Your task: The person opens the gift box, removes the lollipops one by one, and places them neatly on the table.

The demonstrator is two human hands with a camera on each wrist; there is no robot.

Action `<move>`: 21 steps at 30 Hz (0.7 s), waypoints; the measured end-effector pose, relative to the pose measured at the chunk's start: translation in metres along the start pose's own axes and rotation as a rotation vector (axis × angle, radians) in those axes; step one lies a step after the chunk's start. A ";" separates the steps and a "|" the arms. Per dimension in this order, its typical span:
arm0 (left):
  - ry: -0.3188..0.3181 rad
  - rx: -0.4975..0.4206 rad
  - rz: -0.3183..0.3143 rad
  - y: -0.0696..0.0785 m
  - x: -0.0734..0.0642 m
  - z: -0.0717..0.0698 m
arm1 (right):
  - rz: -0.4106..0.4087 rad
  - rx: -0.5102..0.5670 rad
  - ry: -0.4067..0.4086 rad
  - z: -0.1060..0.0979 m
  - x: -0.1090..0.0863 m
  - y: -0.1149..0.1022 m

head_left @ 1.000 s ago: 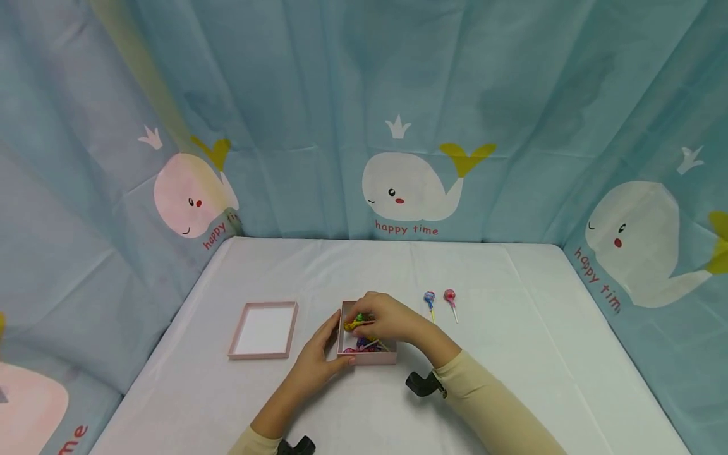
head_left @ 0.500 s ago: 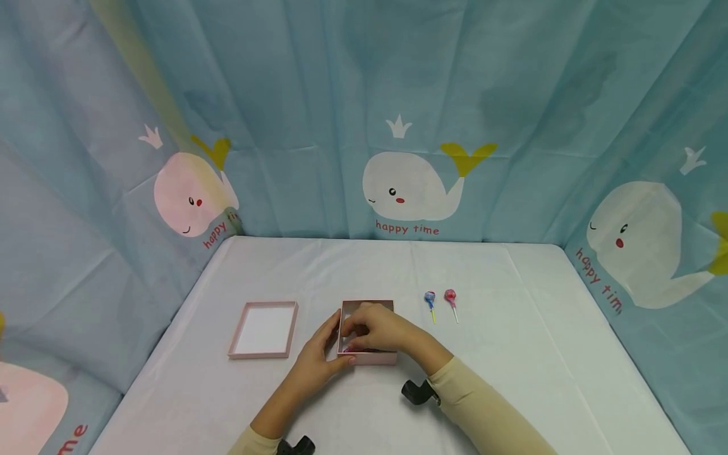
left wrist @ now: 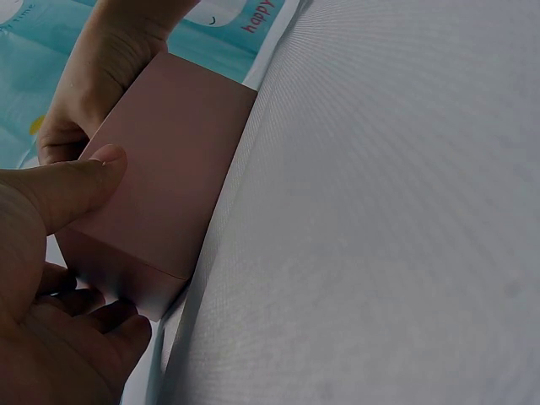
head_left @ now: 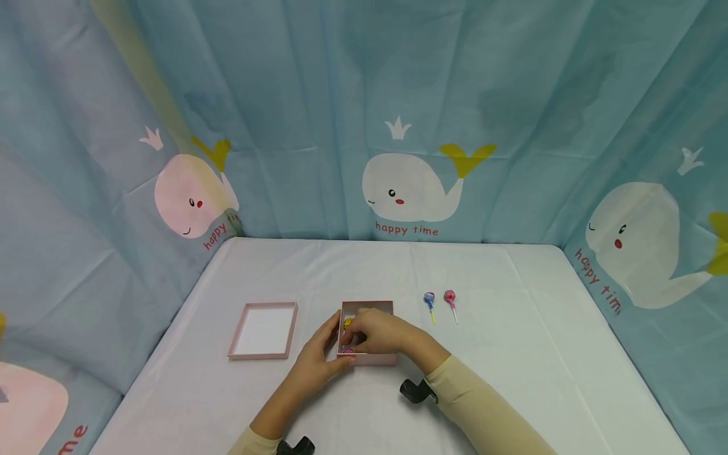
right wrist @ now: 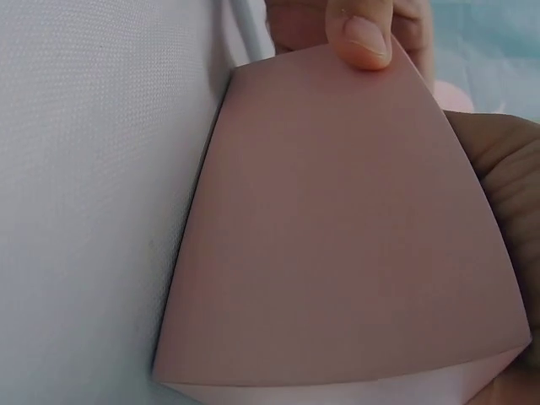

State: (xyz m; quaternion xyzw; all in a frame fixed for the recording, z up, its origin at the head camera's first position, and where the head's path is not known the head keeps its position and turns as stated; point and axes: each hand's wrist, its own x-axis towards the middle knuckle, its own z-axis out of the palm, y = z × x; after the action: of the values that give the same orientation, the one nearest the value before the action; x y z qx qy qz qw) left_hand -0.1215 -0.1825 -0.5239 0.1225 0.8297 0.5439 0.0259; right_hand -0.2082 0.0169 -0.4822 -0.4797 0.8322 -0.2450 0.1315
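A pink open-topped box [head_left: 375,359] stands on the white table. My left hand [head_left: 318,357] grips its left near corner, thumb on the front wall and fingers along the left side; the left wrist view shows the thumb flat on the box [left wrist: 173,160]. My right hand [head_left: 382,330] reaches down into the box from the right with bent fingers. Beside those fingers a yellow-wrapped candy [head_left: 347,322] and a bit of pink wrapper [head_left: 348,350] show. The front wall hides the right fingertips in both wrist views, so I cannot tell what they hold.
Left of the box lies its pink-rimmed lid [head_left: 234,338], white inside facing up. Two lollipops lie to the back right, a blue one [head_left: 429,297] and a pink one [head_left: 450,296], sticks toward me. A blue whale-print curtain [head_left: 307,126] surrounds the table [head_left: 512,328].
My right hand has shifted nearer and lower into the box, now covering most of the candies seen a second ago. The left hand, lid and two loose lollipops stay put.
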 end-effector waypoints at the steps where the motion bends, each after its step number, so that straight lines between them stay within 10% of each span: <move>1: 0.001 -0.001 0.001 0.000 0.000 0.000 | 0.006 -0.012 -0.005 0.000 0.000 0.000; 21: 0.019 -0.011 0.031 -0.004 0.001 0.001 | 0.040 -0.150 -0.011 0.004 0.005 -0.003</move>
State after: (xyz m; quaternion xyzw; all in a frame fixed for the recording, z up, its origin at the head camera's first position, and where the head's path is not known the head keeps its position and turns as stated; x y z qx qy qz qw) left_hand -0.1228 -0.1834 -0.5281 0.1300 0.8251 0.5498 0.0102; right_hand -0.2068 0.0105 -0.4839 -0.4729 0.8569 -0.1767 0.1044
